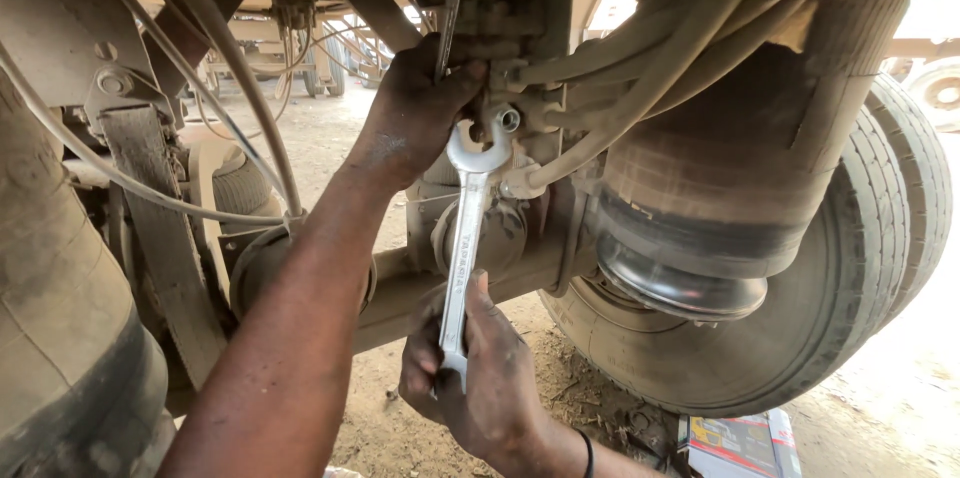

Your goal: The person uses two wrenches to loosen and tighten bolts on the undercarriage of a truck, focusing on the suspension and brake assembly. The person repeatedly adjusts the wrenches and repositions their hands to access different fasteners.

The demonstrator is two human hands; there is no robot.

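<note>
Nearest, the right hand (480,378) clamps the silver spanner's (465,228) lower end (open head up at a fitting (508,119)); the left hand (415,108) grips the valve block (500,68) above.

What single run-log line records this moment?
left hand: on valve fitting | right hand: grips wrench | wrench head at fitting | tyre behind

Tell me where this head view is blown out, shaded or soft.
Head view: daylight burns out the top right corner and the gaps behind the hoses; the underbody is in shade; the wrench catches a bright sheen; both hands, left hand and right hand, are sharp; the tyre is slightly soft.
</note>
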